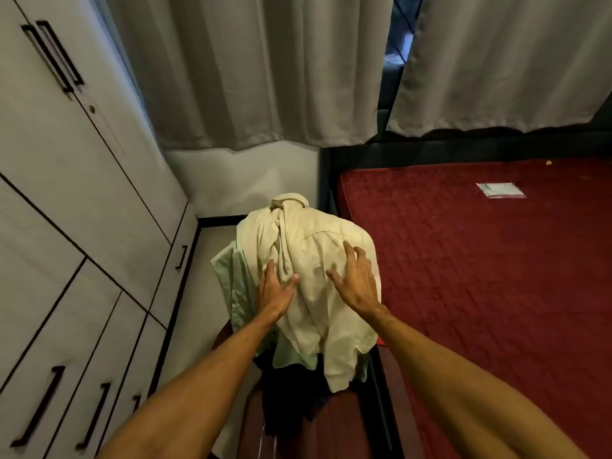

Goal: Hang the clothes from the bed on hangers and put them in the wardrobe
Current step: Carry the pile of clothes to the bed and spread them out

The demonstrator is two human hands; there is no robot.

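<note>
Bedroom seen from above, looking down along two bare forearms. White wardrobe (82, 193) doors with black bar handles fill the left side. Grey curtains (265, 77) hang across the back, parted by a narrow dark gap. A bed (480, 276) with a bare red quilted mattress takes up the right side, and a small flat white packet (500, 189) lies on it near the far edge.

Between the wardrobe and the bed stands a heap of clothes draped over a support that the cloth hides. A cream shirt (311, 246) lies on top, its collar bunched at the far end. A pale green shirt (231, 286) shows beneath it on the left and at the lower hem. A dark garment (284, 409) hangs lowest, over a reddish-brown wooden piece of furniture (331, 435).

Both hands rest on the cream shirt. The left hand (276, 289) lies flat on the shirt's left side, fingers straight and thumb spread outward. The right hand (357, 283) lies on the shirt's right side with fingers splayed wide and slightly bent at the tips. Neither hand grips the cloth.
</note>
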